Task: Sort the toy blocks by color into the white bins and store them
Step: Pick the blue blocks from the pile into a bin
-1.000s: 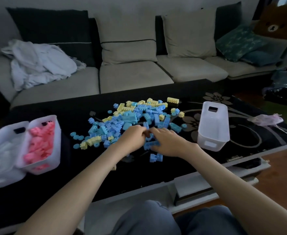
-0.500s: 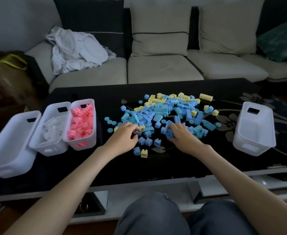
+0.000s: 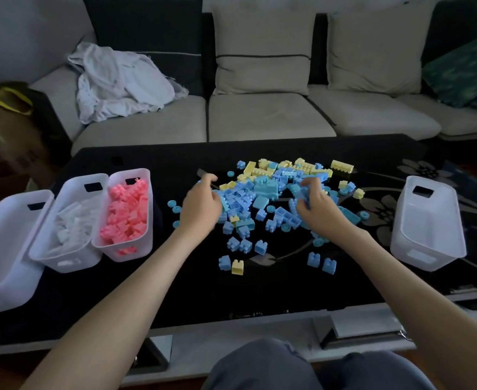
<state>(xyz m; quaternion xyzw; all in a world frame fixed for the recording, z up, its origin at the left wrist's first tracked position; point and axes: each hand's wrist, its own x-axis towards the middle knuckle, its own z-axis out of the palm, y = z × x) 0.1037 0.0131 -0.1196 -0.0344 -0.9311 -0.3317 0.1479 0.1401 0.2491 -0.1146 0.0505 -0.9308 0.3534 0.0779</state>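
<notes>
A heap of blue and yellow toy blocks lies in the middle of the black coffee table. My left hand sits at the heap's left edge, fingers curled round blue blocks. My right hand is on the heap's right side and grips a few blue blocks. At the left stand three white bins: an empty one, one with white blocks and one with pink blocks. A fourth white bin, empty, stands at the right. Loose blue blocks and one yellow block lie nearer me.
A grey sofa runs behind the table, with cushions and a crumpled white cloth on it. A brown bag stands at the far left. My knees are just below the table's near edge.
My hands, together at the near side of the heap a second ago, have moved apart and further into it. The view has swung left, bringing all three left bins into sight.
</notes>
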